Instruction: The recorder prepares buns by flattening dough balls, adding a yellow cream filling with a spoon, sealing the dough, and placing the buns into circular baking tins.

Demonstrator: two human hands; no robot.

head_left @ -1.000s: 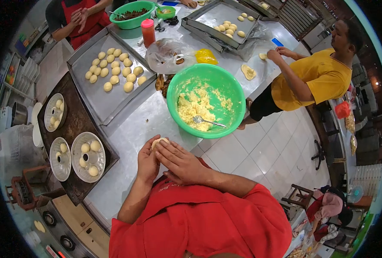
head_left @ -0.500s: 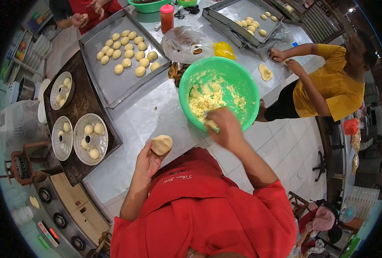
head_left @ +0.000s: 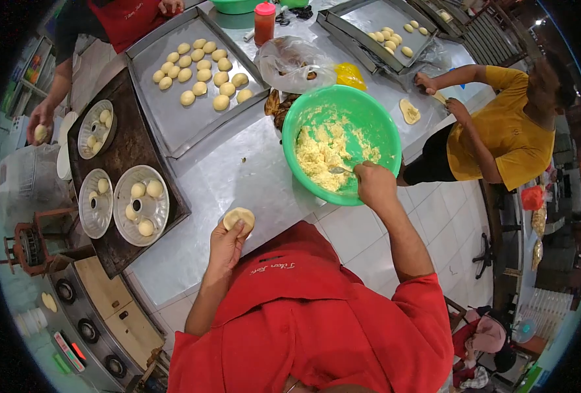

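My left hand (head_left: 225,250) is closed on a flattened round of pale dough (head_left: 239,220), holding it above the near table edge with the thumb over its face. The fingers of my right hand (head_left: 377,184) grip the handle of a metal spoon (head_left: 339,170). Its tip meets a crumbly yellow filling (head_left: 318,147) heaped in the left part of a green bowl (head_left: 386,134). My right hand sits at the bowl's near right rim.
A metal tray (head_left: 195,131) of dough balls lies far left. Ring pans (head_left: 161,216) with dough balls rest on a dark baking sheet (head_left: 131,105). Plastic bags (head_left: 290,72) lie behind the bowl. One co-worker in yellow (head_left: 509,131) handles dough at right; another's hand (head_left: 40,124) holds a dough ball at left.
My right hand has moved right to the bowl's rim, and the spoon shows more clearly. My left thumb now lies over the dough. The left co-worker's hand has come down beside the pans.
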